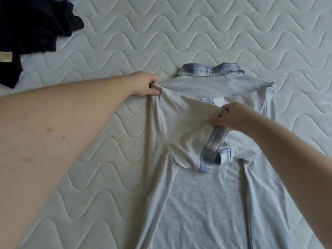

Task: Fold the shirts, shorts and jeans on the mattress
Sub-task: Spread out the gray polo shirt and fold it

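Shirt point(206, 194) lies back-up mid-mattress point(179, 29), long axis collar-far to hem-near; left hand point(145, 85) pinches its left shoulder edge, right hand point(231, 116) grips the plaid-cuffed sleeve point(181, 130) drawn inward over the back, nearer the centreline.

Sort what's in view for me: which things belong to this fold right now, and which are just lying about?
In the job:
- grey polo shirt, plaid collar, back up
- its left sleeve, folded inward
- left hand, pinching the shoulder
- right hand, holding the sleeve cuff

Lying about:
- dark clothes heap, top left
- mattress underneath
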A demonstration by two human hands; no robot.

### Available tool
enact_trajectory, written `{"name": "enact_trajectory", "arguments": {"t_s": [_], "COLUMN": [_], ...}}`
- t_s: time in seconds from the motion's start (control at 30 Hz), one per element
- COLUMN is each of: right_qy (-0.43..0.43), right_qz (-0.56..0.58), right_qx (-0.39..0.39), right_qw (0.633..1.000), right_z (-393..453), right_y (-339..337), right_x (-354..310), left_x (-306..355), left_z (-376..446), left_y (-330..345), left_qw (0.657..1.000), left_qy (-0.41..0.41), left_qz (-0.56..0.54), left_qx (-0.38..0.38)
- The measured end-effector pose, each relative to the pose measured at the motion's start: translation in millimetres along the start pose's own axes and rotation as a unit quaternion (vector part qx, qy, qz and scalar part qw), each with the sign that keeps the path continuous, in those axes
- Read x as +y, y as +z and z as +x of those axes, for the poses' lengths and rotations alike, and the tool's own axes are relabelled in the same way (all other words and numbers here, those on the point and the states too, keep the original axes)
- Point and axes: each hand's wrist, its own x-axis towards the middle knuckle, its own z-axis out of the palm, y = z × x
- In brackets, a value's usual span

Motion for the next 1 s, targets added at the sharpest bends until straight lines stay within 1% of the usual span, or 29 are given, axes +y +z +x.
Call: {"name": "enact_trajectory", "arguments": {"t_s": [0.03,0.07,0.13,0.23,0.3,0.37,0.47,0.5,0.6,0.7,0.8,0.87,0.93,0.97,1.0], "right_qy": [0.001,0.008,0.026,0.058,0.071,0.062,0.063,0.061,0.029,-0.002,0.0,0.021,0.046,0.05,0.044], "right_qz": [0.042,0.108,0.236,0.323,0.402,0.448,0.439,0.421,0.316,0.298,0.271,0.248,0.28,0.276,0.24], "right_qx": [-0.002,-0.007,-0.011,-0.022,-0.032,-0.009,0.035,0.048,0.103,0.137,0.154,0.146,0.095,0.073,0.066], "right_qw": [0.999,0.994,0.971,0.944,0.912,0.892,0.896,0.904,0.943,0.945,0.95,0.958,0.954,0.957,0.968], "right_z": [-2,-3,-5,-9,-13,-14,-15,-16,-22,-27,-27,-26,-28,-28,-28], "right_y": [6,11,20,30,39,49,56,56,51,45,44,44,44,43,43], "right_x": [6,12,22,30,30,29,28,28,30,28,32,38,41,41,42], "left_x": [0,0,2,6,8,9,9,8,7,9,18,27,34,36,38], "left_z": [-2,-4,-4,0,4,5,5,5,1,-1,-3,-6,-9,-11,-14], "left_y": [-3,-6,-10,-5,1,7,13,14,15,16,20,23,25,25,25], "left_qw": [1.0,1.0,0.999,0.988,0.988,0.992,0.994,0.993,0.991,0.987,0.976,0.967,0.958,0.951,0.944], "left_qy": [-0.001,-0.003,-0.021,-0.058,-0.062,-0.059,-0.052,-0.053,-0.063,-0.081,-0.101,-0.115,-0.138,-0.162,-0.191], "left_qz": [-0.016,-0.028,-0.045,-0.138,-0.139,-0.109,-0.089,-0.096,-0.092,-0.083,-0.112,-0.136,-0.155,-0.168,-0.178], "left_qx": [-0.006,-0.005,-0.002,-0.033,-0.024,0.008,0.042,0.046,0.07,0.112,0.159,0.181,0.198,0.202,0.202]}}
